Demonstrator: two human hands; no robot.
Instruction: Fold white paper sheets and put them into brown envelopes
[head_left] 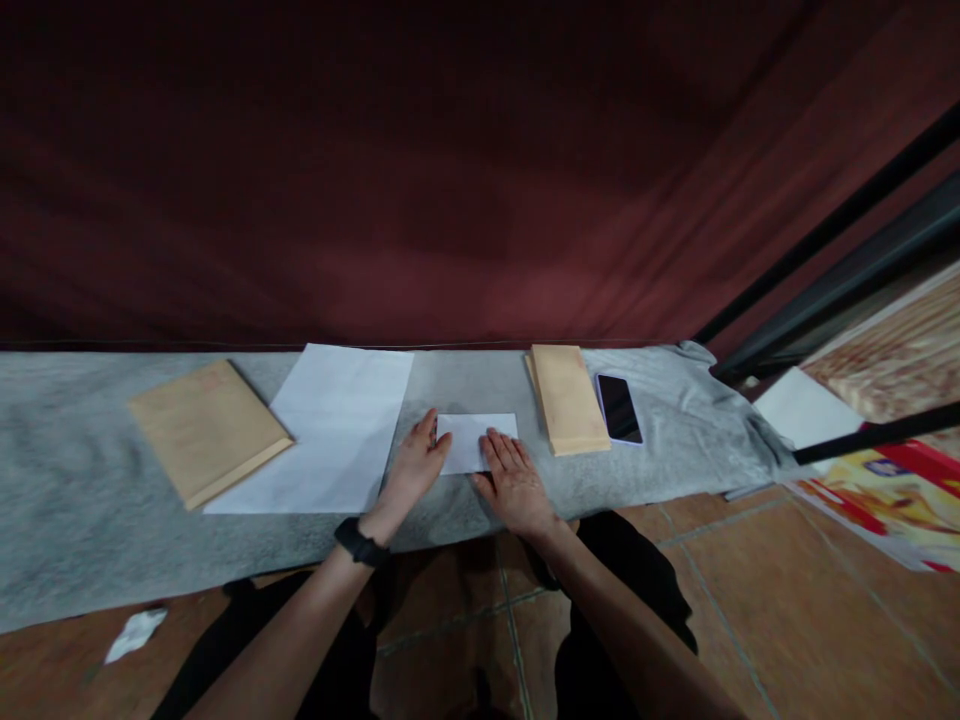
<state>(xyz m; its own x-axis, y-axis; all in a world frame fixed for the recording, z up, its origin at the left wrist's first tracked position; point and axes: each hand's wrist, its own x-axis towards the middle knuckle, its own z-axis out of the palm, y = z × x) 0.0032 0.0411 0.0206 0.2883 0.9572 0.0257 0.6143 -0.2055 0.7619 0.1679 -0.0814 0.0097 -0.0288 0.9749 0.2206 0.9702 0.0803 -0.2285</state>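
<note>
A small white sheet of paper (463,440), apparently folded, lies on the grey cloth in front of me. My left hand (414,462) rests at its left edge, thumb over the paper and forefinger apart along the side; its other fingers are mostly hidden. Stretched flat, the fingers of my right hand (516,485) press on the right part of the paper. To the left lies a stack of large white paper (337,420), partly under a wide brown envelope stack (214,430). Narrow brown envelopes (571,400) are piled to the right of my right hand.
A phone (619,408) lies beside the narrow envelopes. Grey cloth (75,480) covers the long, low surface, with a dark red curtain (480,200) behind it. Dark metal bars (832,220) and a colourful box (892,500) are at right. Crumpled white tissue (136,633) lies on the tiled floor.
</note>
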